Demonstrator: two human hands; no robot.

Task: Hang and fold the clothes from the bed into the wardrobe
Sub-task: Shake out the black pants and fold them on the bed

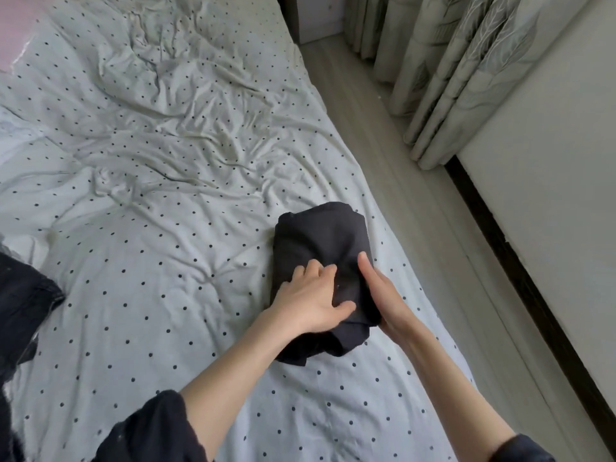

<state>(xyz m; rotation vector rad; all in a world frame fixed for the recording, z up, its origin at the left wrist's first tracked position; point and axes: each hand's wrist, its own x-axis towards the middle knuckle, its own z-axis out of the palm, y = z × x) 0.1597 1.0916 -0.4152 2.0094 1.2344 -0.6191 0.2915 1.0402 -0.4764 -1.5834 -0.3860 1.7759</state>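
Head view
Landmark: the bed, covered by a wrinkled pale sheet with small dark dots.
Folded garment: a dark garment folded into a compact bundle lies on the bed near its right edge, in the nearer half of the mattress; its near end is looser and rumpled.
Left hand: the left hand rests on top of the garment's near half, fingers spread and slightly bent, fingertips pressing into the cloth, thumb lying along the fabric; it does not clasp anything.
Right hand: the right hand stands edge-on against the garment's right side, between the bundle and the bed's right edge, fingers straight and together; whether the thumb tucks under the cloth cannot be told.
Other clothing: more dark clothing lies at the bed's left side.
Floor: a pale floor runs along the bed's right edge.
Curtains: leaf-patterned curtains hang beyond that floor strip, on the far right of the bed.
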